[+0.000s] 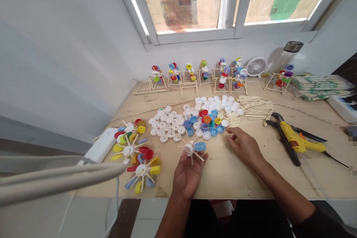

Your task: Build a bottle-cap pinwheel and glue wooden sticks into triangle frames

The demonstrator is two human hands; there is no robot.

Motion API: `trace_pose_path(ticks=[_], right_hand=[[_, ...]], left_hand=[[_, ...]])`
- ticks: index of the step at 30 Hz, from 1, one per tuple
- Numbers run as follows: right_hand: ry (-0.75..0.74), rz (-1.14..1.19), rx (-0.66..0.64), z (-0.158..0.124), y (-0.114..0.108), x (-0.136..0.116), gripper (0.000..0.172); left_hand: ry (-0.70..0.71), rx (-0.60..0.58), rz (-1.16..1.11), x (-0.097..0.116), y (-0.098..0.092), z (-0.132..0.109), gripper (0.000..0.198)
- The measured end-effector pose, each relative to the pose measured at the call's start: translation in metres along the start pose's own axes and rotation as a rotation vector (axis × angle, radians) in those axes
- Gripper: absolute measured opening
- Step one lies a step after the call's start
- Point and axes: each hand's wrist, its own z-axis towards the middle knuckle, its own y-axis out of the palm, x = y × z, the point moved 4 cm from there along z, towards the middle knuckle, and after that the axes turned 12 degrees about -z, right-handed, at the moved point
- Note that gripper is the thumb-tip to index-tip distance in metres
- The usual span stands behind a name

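Observation:
My left hand (189, 174), palm up, is closed on a small wheel: a white bottle cap hub (189, 150) with thin wooden sticks pointing outward. One blue bottle cap (200, 146) sits on a stick at its right side. Close to the right edge of the cap pile, my right hand (245, 148) hovers low over or rests on the table, fingers loosely bent and a little apart, with nothing visible in them. The nearest loose cap to it is a light blue cap (220, 128). Its fingertips are partly hidden.
Several finished-looking cap wheels (142, 171) lie at left beside a white power strip (102, 145). White caps (167, 126) and cut sticks (255, 107) cover the middle. A yellow glue gun (298, 139) lies right. Stick stands (189, 88) line the wall. A pale cable (64, 178) crosses the left foreground.

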Motion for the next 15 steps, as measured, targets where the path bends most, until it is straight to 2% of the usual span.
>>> trace_pose_path(ticks=[4, 11, 13, 15], right_hand=[[-0.054, -0.168, 0.025, 0.016, 0.007, -0.009, 0.029], [-0.052, -0.221, 0.043, 0.018, 0.006, -0.012, 0.025], [-0.099, -0.226, 0.082, 0.015, 0.003, -0.016, 0.024], [-0.211, -0.233, 0.127, 0.011, 0.002, -0.027, 0.022]], left_hand=[[0.017, -0.002, 0.034, -0.001, -0.002, 0.001, 0.011], [0.034, 0.017, 0.036, 0.000, -0.003, 0.001, 0.011], [0.036, 0.009, 0.035, 0.000, -0.002, 0.001, 0.011], [0.036, 0.003, 0.034, -0.001, -0.001, 0.000, 0.011]])
